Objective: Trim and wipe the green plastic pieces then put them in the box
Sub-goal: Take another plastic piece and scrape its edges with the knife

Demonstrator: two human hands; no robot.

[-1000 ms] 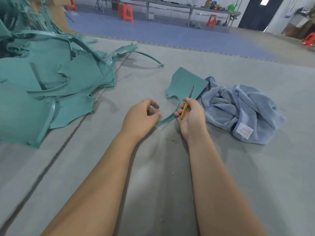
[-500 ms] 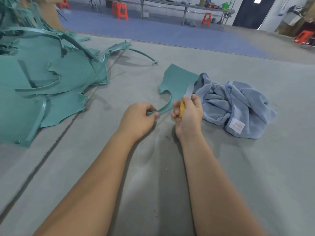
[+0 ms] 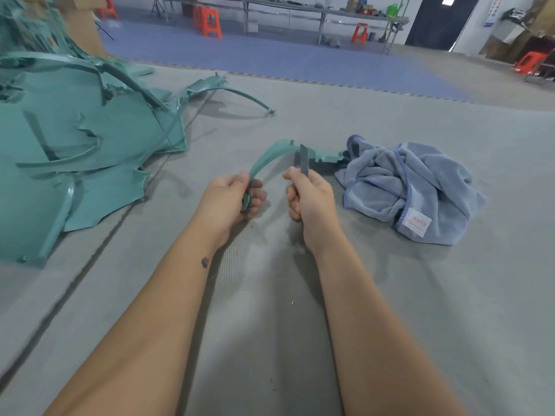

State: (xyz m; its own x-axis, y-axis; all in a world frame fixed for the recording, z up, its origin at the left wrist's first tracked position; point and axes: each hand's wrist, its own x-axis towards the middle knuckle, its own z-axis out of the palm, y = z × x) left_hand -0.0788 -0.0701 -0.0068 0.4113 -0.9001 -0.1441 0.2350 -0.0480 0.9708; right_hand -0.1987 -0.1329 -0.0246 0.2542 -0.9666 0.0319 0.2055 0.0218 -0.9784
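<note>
Gripping the near end of a curved green plastic piece, the left hand curls its fingers and thumb around the strip and holds it above the grey mat. The piece arcs up and away from the hand, then runs right to a jagged end just beside the blue towel. The right hand is closed around a utility knife; only the grey blade shows above the fingers, standing nearly upright. The blade crosses the arc of the piece near its top; whether it touches the plastic cannot be told. The two hands are apart, side by side, with a gap between them.

A heap of green plastic pieces lies on the mat to the left, well apart from the hands, with one thin curved strip reaching out from it to the right. The crumpled towel lies on the mat to the right of the right hand and carries a white label. A cardboard box stands behind the heap. Orange stools and long tables stand on the blue floor beyond the mat.
</note>
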